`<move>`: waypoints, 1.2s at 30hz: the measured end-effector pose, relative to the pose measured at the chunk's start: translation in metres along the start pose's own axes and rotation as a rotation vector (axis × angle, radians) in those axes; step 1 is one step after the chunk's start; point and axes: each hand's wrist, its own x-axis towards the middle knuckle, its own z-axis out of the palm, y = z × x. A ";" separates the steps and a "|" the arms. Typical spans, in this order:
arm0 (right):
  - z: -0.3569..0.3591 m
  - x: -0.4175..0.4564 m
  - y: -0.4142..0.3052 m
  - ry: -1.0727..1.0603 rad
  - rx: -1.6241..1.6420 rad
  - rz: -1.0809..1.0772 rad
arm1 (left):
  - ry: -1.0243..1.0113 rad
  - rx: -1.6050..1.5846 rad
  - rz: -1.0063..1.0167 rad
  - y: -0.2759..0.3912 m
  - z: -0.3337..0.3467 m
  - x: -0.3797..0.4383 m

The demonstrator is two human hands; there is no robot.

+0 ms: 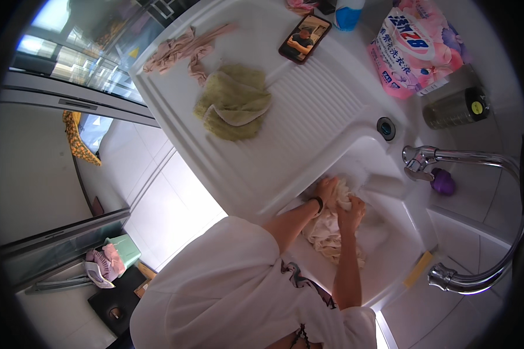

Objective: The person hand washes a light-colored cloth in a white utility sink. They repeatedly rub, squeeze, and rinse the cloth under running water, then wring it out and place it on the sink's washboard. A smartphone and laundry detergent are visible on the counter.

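A wet cream-coloured cloth garment (325, 233) lies bunched in the basin (401, 244) of a white laundry sink. My left hand (326, 189), with a dark band at its wrist, holds the upper end of the fabric. Just to its right, my right hand (351, 214) grips the same bunch. The fabric between the two hands is gathered and crumpled, while the rest hangs down towards the basin floor. Whitish suds lie around it. Part of the garment is hidden beneath my forearms.
An olive-green towel (236, 104) and thin pink fabric (179, 50) lie on the ribbed washboard (318, 96). Beyond are a phone (305, 38) and a pink detergent pouch (419, 48). A chrome faucet (476, 155) arches along the right, near a dark bottle (456, 109).
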 end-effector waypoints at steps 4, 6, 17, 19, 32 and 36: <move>-0.029 -0.033 -0.083 0.240 0.079 -0.328 | -0.558 -0.598 -0.339 -0.020 -0.015 0.022; -0.045 -0.040 -0.109 0.266 -0.003 -0.368 | -0.801 -0.769 -0.439 -0.016 0.002 -0.001; -0.014 -0.033 -0.076 0.450 0.051 -0.271 | -0.771 -0.794 -0.462 -0.029 0.010 -0.021; -0.011 -0.022 -0.055 0.423 0.162 -0.270 | -0.623 -0.643 -0.382 -0.034 0.014 -0.021; 0.034 0.008 0.017 -0.003 -0.465 0.339 | 0.118 1.314 0.416 0.044 0.008 -0.051; 0.008 0.005 0.049 0.011 -0.355 0.067 | 0.095 1.420 0.405 0.029 0.001 -0.035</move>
